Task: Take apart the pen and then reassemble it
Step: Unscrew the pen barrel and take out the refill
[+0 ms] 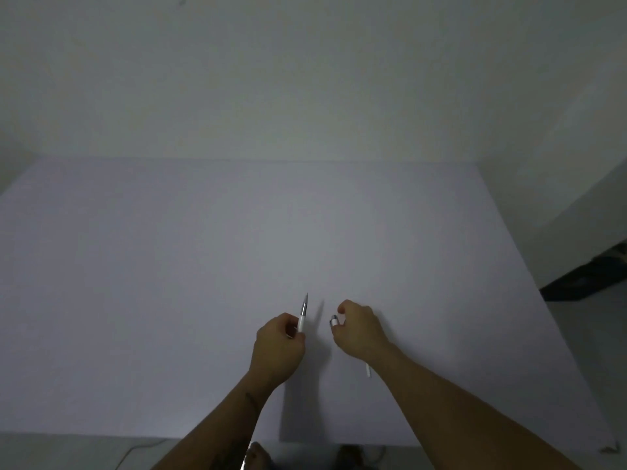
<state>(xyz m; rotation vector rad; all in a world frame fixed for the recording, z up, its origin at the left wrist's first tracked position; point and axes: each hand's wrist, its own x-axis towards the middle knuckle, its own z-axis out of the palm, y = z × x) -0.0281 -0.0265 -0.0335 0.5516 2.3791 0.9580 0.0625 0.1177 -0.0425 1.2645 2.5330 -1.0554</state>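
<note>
My left hand (279,347) grips a slim white and silver pen part (303,313) that points up and away from me, tip at the top. To its right, my right hand (360,330) is closed around a short white barrel piece (334,321) with a dark open end facing left. The two pieces are apart, a hand's width between them. A white rod-like end (368,370) pokes out beneath my right wrist; whether it lies on the table or is held I cannot tell.
A large white table (203,283) fills the view, with a plain wall behind it. Its right edge drops off beside a dark object (587,279) on the floor. Feet (258,456) and a thin cable (139,449) show below the near edge.
</note>
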